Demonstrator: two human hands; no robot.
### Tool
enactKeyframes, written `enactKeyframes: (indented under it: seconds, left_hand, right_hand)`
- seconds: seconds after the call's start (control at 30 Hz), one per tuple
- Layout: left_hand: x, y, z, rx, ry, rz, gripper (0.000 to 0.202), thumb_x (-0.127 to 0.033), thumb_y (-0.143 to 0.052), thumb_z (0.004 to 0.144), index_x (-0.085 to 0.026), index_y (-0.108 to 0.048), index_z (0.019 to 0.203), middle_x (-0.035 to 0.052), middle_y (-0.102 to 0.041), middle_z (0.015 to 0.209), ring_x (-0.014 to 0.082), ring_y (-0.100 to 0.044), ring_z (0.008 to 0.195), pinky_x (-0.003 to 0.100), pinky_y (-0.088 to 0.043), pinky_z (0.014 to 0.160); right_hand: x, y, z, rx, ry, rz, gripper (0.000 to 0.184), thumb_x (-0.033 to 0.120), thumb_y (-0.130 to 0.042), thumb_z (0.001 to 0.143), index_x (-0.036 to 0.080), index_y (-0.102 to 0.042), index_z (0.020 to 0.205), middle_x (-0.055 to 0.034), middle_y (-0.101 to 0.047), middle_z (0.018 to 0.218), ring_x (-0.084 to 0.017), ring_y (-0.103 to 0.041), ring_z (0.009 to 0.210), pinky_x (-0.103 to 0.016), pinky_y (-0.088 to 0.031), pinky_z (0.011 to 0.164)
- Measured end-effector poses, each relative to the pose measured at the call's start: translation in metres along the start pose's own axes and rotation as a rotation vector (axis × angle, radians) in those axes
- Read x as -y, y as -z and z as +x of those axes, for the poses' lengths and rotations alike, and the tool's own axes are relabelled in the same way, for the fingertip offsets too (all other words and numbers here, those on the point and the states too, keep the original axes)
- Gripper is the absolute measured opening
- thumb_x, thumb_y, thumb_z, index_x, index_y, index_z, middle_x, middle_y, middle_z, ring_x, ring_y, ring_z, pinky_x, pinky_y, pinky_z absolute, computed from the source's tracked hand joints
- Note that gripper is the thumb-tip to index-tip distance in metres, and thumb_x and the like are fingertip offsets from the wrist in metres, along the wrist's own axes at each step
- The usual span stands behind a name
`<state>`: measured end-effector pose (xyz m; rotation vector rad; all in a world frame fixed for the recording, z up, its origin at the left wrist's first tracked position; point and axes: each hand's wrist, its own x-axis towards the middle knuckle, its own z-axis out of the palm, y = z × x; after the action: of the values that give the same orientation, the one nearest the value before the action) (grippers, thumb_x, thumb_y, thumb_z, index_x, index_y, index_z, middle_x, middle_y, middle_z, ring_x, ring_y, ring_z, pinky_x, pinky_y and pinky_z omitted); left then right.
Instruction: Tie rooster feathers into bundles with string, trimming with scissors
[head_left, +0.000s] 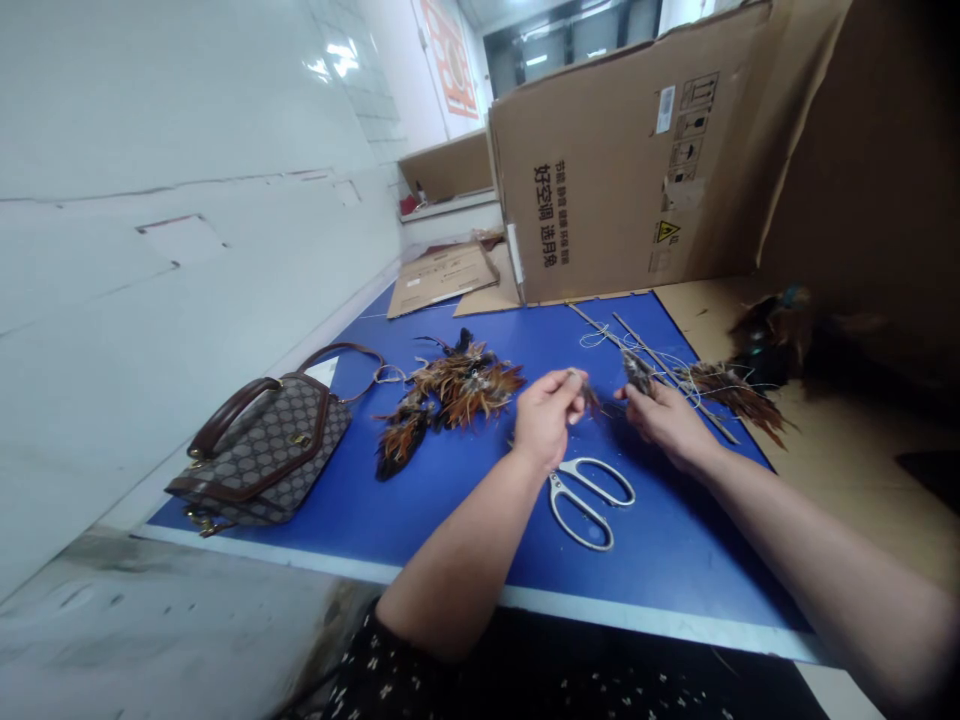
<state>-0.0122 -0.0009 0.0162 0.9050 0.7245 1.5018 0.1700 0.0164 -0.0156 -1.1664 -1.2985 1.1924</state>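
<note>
Left of the scissors (556,484) on the counter (322,510) lies a feather pile (457,390); just beyond them, the left hand (544,415) pinches a small brown tuft (591,398); beyond and to their right, the right hand (667,422) grips a dark feather bundle (637,371), its long axis slanting away leftward, the left hand farther off.

Feathers (480,388), scissors (556,484) and a cardboard carton (607,190) suggest a craft workshop.

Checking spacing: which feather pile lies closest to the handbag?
The orange-brown pile on the blue surface, left of the left hand; other loose feathers lie right of the right hand.
</note>
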Motion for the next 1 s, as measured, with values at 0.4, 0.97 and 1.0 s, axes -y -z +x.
enactKeyframes:
  seconds: [0.4, 0.97, 1.0]
  left_hand:
    - [0.012, 0.000, 0.002, -0.059, 0.031, 0.037, 0.044, -0.046, -0.088, 0.073, -0.010, -0.073, 0.094, 0.0043, -0.068, 0.081, 0.0075, -0.056, 0.057, 0.023, -0.036, 0.051]
    - [0.023, 0.006, 0.002, 0.089, 0.130, 0.118, 0.042, -0.049, -0.086, 0.075, -0.010, -0.071, 0.080, 0.0003, -0.058, 0.060, 0.0071, -0.049, 0.053, 0.023, -0.034, 0.053]
    - [0.023, 0.006, 0.002, 0.102, 0.136, 0.120, 0.042, -0.049, -0.086, 0.074, -0.010, -0.071, 0.080, 0.0003, -0.058, 0.060, 0.0070, -0.049, 0.053, 0.024, -0.034, 0.053]
  right_hand:
    - [0.017, -0.009, -0.014, 0.224, -0.196, 0.286, 0.054, 0.072, -0.066, 0.088, 0.018, -0.064, 0.088, 0.0093, -0.031, 0.054, -0.007, -0.017, 0.044, -0.023, -0.013, 0.042]
    - [0.007, -0.007, -0.014, 0.158, 0.015, 0.214, 0.042, 0.048, -0.089, 0.077, 0.017, -0.071, 0.099, 0.0083, -0.042, 0.055, -0.006, -0.029, 0.046, -0.024, -0.021, 0.043]
    - [0.007, -0.007, -0.014, 0.155, 0.012, 0.207, 0.042, 0.048, -0.089, 0.077, 0.017, -0.071, 0.099, 0.0082, -0.042, 0.055, -0.006, -0.030, 0.046, -0.024, -0.021, 0.043]
